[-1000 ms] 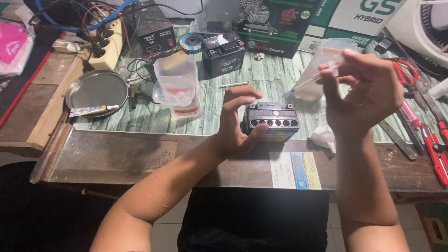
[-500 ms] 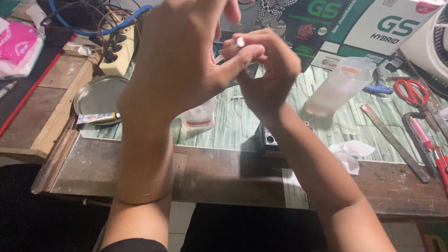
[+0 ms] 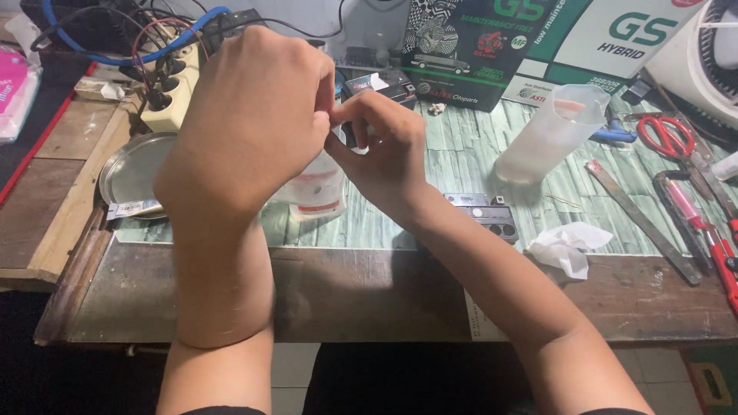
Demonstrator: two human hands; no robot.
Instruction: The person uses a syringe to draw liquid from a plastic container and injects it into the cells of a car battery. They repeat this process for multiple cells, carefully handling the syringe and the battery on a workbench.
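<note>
My left hand (image 3: 254, 115) and my right hand (image 3: 384, 154) are raised above the bench with their fingertips pressed together. They pinch a small piece between them, which the fingers almost wholly hide. A small black battery (image 3: 488, 217) with a row of round holes on top lies on the green-topped table (image 3: 461, 165), partly under my right forearm. A clear plastic container (image 3: 315, 192) stands behind my left wrist. A tall translucent container (image 3: 555, 131) stands to the right, apart from both hands.
A crumpled white tissue (image 3: 565, 246) lies near the battery. Red scissors (image 3: 665, 134), a flat metal bar (image 3: 638, 219) and red-handled tools (image 3: 711, 234) are at the right. A round metal lid (image 3: 127, 177) and a power strip (image 3: 173, 100) with cables are at the left. Printed boxes (image 3: 477, 46) stand at the back.
A second ago the hands were apart, the left by the battery and the right lifted with a thin clear piece. They have come together, fingertips touching, and the view has shifted closer.
</note>
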